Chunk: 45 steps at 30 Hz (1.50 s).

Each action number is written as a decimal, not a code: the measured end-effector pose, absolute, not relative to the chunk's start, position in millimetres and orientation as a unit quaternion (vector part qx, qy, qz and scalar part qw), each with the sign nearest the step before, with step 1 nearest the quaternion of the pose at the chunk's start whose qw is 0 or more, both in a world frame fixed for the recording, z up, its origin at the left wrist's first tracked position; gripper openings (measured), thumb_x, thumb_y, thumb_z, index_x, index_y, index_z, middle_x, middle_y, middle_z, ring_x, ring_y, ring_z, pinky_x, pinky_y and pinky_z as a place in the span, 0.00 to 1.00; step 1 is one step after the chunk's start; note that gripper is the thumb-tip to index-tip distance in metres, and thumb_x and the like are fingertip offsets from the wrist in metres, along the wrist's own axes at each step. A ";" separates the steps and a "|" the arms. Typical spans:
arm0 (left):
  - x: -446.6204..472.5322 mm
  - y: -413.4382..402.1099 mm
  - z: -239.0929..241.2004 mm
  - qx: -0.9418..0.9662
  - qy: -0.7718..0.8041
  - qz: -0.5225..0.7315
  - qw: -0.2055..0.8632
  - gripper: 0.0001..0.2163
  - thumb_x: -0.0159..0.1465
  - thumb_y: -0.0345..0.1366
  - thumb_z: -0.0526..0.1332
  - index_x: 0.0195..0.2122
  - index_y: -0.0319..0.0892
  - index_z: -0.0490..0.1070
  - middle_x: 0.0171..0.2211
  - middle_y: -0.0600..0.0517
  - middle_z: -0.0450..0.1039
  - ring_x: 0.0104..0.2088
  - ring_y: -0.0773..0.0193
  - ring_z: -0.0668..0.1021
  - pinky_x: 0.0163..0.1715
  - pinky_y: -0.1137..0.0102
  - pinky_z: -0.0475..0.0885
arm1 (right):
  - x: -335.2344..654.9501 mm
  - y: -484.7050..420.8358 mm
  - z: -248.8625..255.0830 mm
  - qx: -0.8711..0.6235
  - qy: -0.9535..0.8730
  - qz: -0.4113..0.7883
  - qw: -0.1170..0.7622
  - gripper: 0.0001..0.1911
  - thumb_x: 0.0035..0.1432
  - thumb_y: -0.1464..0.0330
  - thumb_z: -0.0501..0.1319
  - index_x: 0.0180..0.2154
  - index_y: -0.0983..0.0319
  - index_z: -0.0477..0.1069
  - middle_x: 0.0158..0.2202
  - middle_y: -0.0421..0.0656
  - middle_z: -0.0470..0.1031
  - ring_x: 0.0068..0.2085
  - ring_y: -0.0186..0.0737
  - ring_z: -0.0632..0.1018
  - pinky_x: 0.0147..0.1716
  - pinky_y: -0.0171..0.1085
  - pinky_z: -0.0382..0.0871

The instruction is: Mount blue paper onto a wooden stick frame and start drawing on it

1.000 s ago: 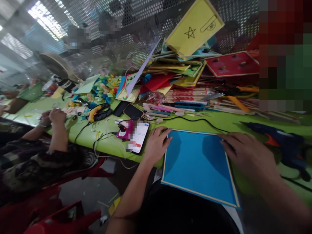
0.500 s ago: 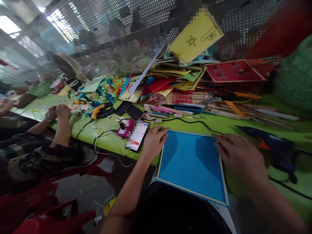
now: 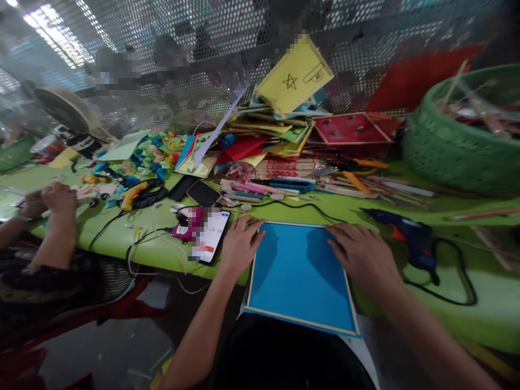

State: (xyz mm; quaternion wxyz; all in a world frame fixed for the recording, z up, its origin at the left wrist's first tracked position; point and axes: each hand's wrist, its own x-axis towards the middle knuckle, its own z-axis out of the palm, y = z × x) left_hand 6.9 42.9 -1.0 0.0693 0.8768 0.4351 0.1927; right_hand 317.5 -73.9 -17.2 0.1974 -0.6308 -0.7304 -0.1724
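Note:
A blue card (image 3: pixel 298 276) with thin pale wooden strips along its edges lies in front of me, its near side over the table edge by my body. My left hand (image 3: pixel 239 246) grips its far left corner, fingers bent over the strip. At the far right corner my right hand (image 3: pixel 361 252) has its fingers and thumb closed on the card's edge. The undersides of both hands are hidden. A dark blue glue gun (image 3: pixel 414 238) with an orange trigger rests right of my right hand. Left of my left hand lies a lit phone (image 3: pixel 217 235).
Behind the card lie pens (image 3: pixel 260 187), orange-handled scissors (image 3: pixel 357 179) and a heap of framed cards (image 3: pixel 280 127). A green basket (image 3: pixel 455 146) stands at right. Black cable (image 3: pixel 296 199) crosses the table. A co-worker's hands (image 3: pixel 59 200) are at far left, near folded paper pieces (image 3: pixel 150 154).
The view has turned right, so things sit further left and the green basket shows more fully. Both my hands stay at the blue card's far corners.

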 end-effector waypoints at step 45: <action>9.8 35.3 2.8 0.876 0.447 0.169 0.070 0.18 0.80 0.39 0.58 0.67 0.49 0.76 0.61 0.43 0.75 0.61 0.47 0.78 0.60 0.53 0.77 | 318.0 -72.1 -31.0 -0.609 -0.748 -0.194 0.178 0.21 0.77 0.64 0.54 0.58 0.59 0.82 0.51 0.51 0.87 0.51 0.55 0.83 0.49 0.51 0.73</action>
